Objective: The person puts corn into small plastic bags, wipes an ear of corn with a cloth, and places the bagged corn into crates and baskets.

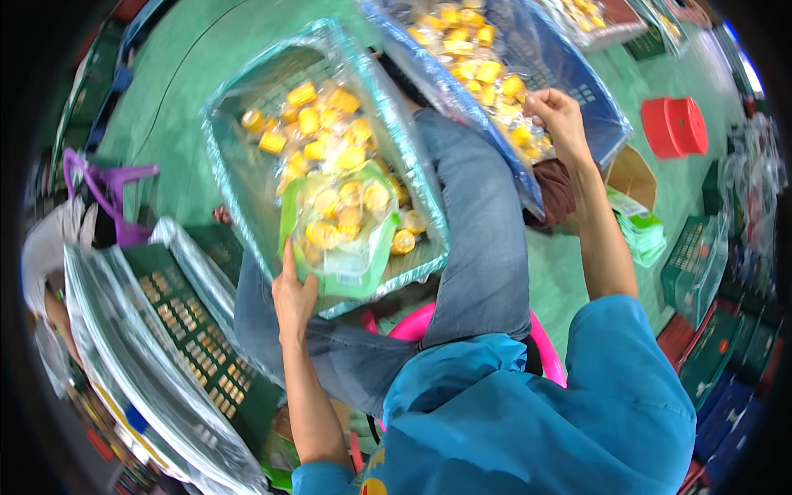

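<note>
A green-edged plastic pouch (pixel 371 272) with a clear window holds several pieces of yellow corn cob. It lies over the near end of a crate lined with clear film (pixel 405 133). My left hand (pixel 296 300) grips the pouch's left edge, its index finger stretched along the front and its other fingers partly hidden. More cut corn (pixel 309 120) is heaped in the crate beyond the pouch. To the right, my right hand (pixel 557 117) hovers over a lined blue crate (pixel 569 80) of wrapped corn pieces (pixel 489 71). Its fingertips are bunched; whether they hold anything is unclear.
At left stands a film-draped dark green crate (pixel 204 334) beside a purple plastic chair (pixel 111 179), with another person (pixel 52 241) bending there. A red stool (pixel 674 127), a stack of green pouches (pixel 640 235) and an open carton (pixel 634 176) are at right.
</note>
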Tool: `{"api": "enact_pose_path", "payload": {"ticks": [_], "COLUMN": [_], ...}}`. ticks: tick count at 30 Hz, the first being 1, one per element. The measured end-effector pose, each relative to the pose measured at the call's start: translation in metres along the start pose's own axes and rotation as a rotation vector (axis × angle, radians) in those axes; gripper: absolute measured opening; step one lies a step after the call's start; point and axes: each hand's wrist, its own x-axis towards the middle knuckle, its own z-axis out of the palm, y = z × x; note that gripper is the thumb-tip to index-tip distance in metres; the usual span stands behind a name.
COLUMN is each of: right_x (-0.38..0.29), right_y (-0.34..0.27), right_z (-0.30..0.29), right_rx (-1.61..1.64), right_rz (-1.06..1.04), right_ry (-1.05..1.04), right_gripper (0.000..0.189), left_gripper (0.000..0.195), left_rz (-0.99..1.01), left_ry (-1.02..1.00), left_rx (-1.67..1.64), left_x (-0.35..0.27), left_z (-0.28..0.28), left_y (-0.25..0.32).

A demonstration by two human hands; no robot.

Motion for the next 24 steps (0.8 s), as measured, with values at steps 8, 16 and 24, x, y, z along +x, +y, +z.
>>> {"api": "enact_pose_path", "payload": {"ticks": [8, 16, 24], "right_x": [0.108, 0.162, 0.206], "right_y": [0.130, 0.189, 0.197], "right_z": [-0.089, -0.029, 0.092], "right_rx": [-0.024, -0.822, -0.558], "right_rz": [0.216, 0.010, 0.071], "right_ry": [0.369, -0.045, 0.052], "right_gripper": [0.006, 0.045, 0.057], "left_gripper": [0.074, 0.071, 0.066], "left_rz": [-0.030, 0.181, 0.180], "left_ry": [-0.068, -0.067, -0.103], "left_rx": [0.062, 0.125, 0.109], "left_x": [-0.007, -0.006, 0.002], "left_z": [0.006, 0.027, 0.028], "left_y": [0.015, 0.014, 0.018]}}
